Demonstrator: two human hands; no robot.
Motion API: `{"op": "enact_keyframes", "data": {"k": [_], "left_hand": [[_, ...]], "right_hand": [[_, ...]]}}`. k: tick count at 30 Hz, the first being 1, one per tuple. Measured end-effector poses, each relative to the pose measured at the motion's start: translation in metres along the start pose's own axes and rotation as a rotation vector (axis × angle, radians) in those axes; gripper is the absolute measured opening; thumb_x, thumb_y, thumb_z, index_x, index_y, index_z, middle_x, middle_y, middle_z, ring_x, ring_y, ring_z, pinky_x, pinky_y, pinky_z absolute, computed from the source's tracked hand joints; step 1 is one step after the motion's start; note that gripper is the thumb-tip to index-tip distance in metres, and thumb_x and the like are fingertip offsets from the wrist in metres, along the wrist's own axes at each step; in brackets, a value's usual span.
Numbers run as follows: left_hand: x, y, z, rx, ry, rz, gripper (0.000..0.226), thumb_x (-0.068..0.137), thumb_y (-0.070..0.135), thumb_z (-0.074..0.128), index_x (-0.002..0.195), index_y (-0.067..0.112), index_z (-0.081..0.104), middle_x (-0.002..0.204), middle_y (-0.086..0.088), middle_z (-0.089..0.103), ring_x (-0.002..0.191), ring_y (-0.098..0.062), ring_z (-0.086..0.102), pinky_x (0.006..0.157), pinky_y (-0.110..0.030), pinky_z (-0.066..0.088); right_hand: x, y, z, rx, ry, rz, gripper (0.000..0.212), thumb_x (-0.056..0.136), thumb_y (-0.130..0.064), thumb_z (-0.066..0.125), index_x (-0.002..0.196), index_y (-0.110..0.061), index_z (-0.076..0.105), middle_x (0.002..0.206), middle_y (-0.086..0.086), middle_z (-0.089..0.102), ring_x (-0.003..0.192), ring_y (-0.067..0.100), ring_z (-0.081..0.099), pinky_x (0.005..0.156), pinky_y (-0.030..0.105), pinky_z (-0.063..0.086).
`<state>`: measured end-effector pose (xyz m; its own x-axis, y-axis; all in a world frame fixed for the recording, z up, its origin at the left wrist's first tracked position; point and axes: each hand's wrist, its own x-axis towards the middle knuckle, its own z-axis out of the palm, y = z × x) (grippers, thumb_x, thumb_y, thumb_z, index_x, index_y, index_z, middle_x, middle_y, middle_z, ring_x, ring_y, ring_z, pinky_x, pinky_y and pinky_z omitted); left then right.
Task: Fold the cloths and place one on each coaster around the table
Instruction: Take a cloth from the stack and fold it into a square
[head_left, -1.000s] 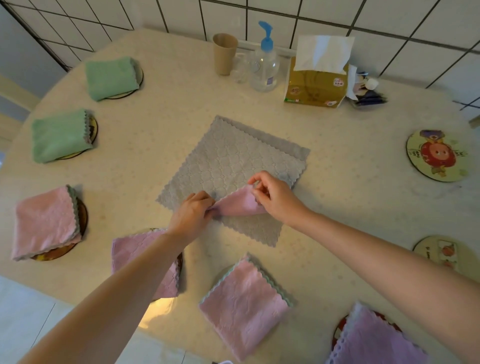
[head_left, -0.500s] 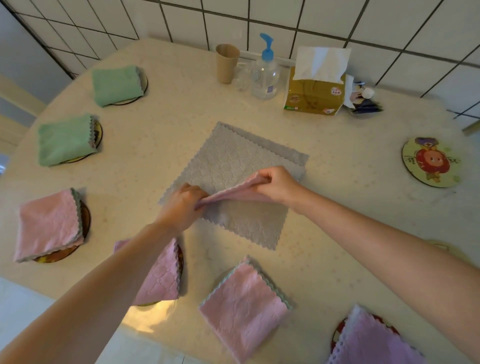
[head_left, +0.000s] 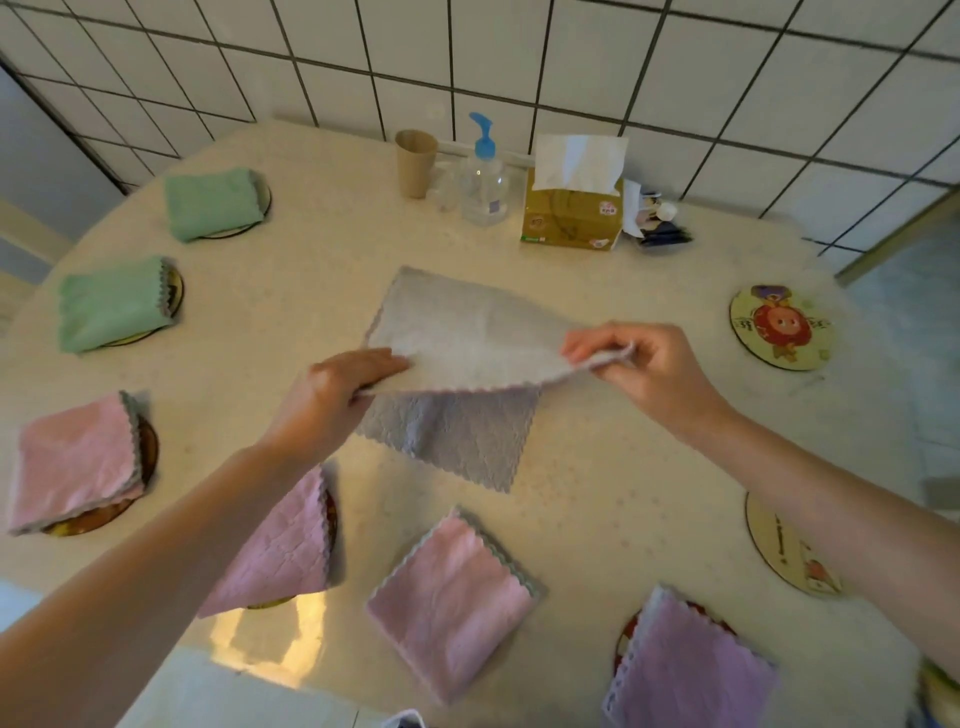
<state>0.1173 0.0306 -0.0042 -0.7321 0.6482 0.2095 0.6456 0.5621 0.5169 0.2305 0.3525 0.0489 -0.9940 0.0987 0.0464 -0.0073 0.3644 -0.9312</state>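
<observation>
At the tabletop's (head_left: 597, 467) middle, the left hand (head_left: 332, 395) and right hand (head_left: 639, 364) each pinch a corner of the grey cloth (head_left: 467, 338), its held edge stretched level between them, lifted toward the far edge.

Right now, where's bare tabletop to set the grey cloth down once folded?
Free: the cartoon-print round coaster at right is uncovered, and the beige table is bare between it, the yellow tissue box and the grey cloth. Also bare between the two green folded cloths and the grey cloth. Crowded: the near edge, with pink folded cloths side by side.
</observation>
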Motion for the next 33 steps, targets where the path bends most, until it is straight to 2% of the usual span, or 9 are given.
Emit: {"op": "enact_keyframes", "data": {"k": [5, 9, 12, 16, 18, 20, 22, 25, 33], "left_hand": [[-0.074, -0.002, 0.039, 0.028, -0.341, -0.04, 0.04, 0.09, 0.029, 0.039, 0.115, 0.021, 0.069, 0.12, -0.003, 0.068, 0.11, -0.021, 0.064, 0.098, -0.021, 0.036], [-0.112, 0.006, 0.063, -0.058, -0.508, -0.141, 0.03, 0.089, 0.018, 0.058, 0.116, 0.025, 0.069, 0.119, 0.01, 0.067, 0.108, -0.009, 0.063, 0.094, -0.014, 0.04], [-0.12, 0.006, 0.068, -0.146, -0.564, -0.292, 0.028, 0.088, 0.013, 0.065, 0.11, 0.029, 0.071, 0.101, 0.016, 0.071, 0.091, 0.002, 0.064, 0.085, -0.022, 0.049], [-0.102, -0.003, 0.065, -0.266, -0.444, -0.48, 0.038, 0.085, 0.005, 0.066, 0.084, 0.044, 0.065, 0.083, 0.025, 0.069, 0.084, 0.006, 0.062, 0.077, -0.016, 0.048], [-0.085, -0.004, 0.062, -0.367, -0.322, -0.541, 0.042, 0.082, -0.002, 0.066, 0.08, 0.04, 0.068, 0.079, 0.023, 0.07, 0.077, 0.003, 0.064, 0.074, -0.016, 0.048], [-0.064, -0.006, 0.061, -0.481, -0.186, -0.623, 0.033, 0.082, -0.003, 0.067, 0.075, 0.029, 0.071, 0.07, 0.014, 0.07, 0.069, -0.001, 0.061, 0.07, -0.018, 0.047], [-0.042, -0.011, 0.065, -0.573, -0.083, -0.708, 0.019, 0.084, 0.01, 0.069, 0.068, 0.018, 0.07, 0.063, 0.003, 0.062, 0.066, -0.013, 0.056, 0.068, -0.031, 0.047], [-0.012, -0.016, 0.079, -0.643, 0.0, -0.858, 0.02, 0.085, 0.024, 0.069, 0.069, 0.012, 0.067, 0.067, -0.004, 0.058, 0.068, -0.018, 0.052, 0.069, -0.041, 0.05], [0.019, -0.018, 0.112, -0.269, 0.003, -0.964, 0.018, 0.089, 0.031, 0.064, 0.084, 0.015, 0.07, 0.074, -0.003, 0.065, 0.064, -0.019, 0.055, 0.056, -0.026, 0.043]], "right_hand": [[-0.08, 0.064, 0.013, -0.168, -0.203, 0.192, 0.036, 0.076, 0.014, 0.06, 0.082, -0.018, 0.076, 0.094, -0.002, 0.075, 0.098, 0.005, 0.067, 0.094, 0.03, 0.05], [-0.121, 0.105, 0.028, -0.218, -0.293, 0.37, 0.054, 0.073, 0.009, 0.06, 0.07, -0.043, 0.071, 0.083, -0.014, 0.074, 0.084, 0.002, 0.068, 0.084, 0.035, 0.053], [-0.13, 0.115, 0.034, -0.191, -0.32, 0.449, 0.048, 0.072, 0.007, 0.058, 0.07, -0.039, 0.073, 0.082, -0.011, 0.074, 0.083, 0.004, 0.067, 0.082, 0.032, 0.054], [-0.114, 0.11, 0.03, 0.007, -0.208, 0.537, 0.028, 0.081, 0.004, 0.063, 0.073, -0.02, 0.073, 0.074, -0.007, 0.07, 0.071, 0.006, 0.062, 0.068, 0.024, 0.047], [-0.099, 0.11, 0.023, 0.079, -0.086, 0.542, 0.012, 0.081, -0.005, 0.066, 0.07, -0.009, 0.067, 0.065, -0.002, 0.054, 0.063, 0.009, 0.048, 0.061, 0.028, 0.035], [-0.08, 0.115, 0.015, 0.152, 0.061, 0.569, 0.007, 0.083, -0.007, 0.067, 0.081, 0.0, 0.065, 0.073, 0.008, 0.058, 0.071, 0.015, 0.052, 0.068, 0.034, 0.04], [-0.059, 0.117, 0.011, 0.215, 0.185, 0.602, 0.007, 0.084, -0.008, 0.067, 0.087, -0.002, 0.068, 0.084, 0.014, 0.066, 0.079, 0.022, 0.059, 0.075, 0.042, 0.047], [-0.029, 0.124, 0.011, 0.231, 0.276, 0.66, 0.011, 0.086, -0.012, 0.066, 0.087, -0.001, 0.067, 0.083, 0.013, 0.062, 0.077, 0.021, 0.056, 0.071, 0.04, 0.045], [-0.004, 0.158, 0.02, 0.086, 0.321, 0.813, 0.017, 0.085, -0.012, 0.066, 0.069, -0.016, 0.062, 0.081, 0.012, 0.065, 0.073, 0.023, 0.061, 0.071, 0.045, 0.057]]}}
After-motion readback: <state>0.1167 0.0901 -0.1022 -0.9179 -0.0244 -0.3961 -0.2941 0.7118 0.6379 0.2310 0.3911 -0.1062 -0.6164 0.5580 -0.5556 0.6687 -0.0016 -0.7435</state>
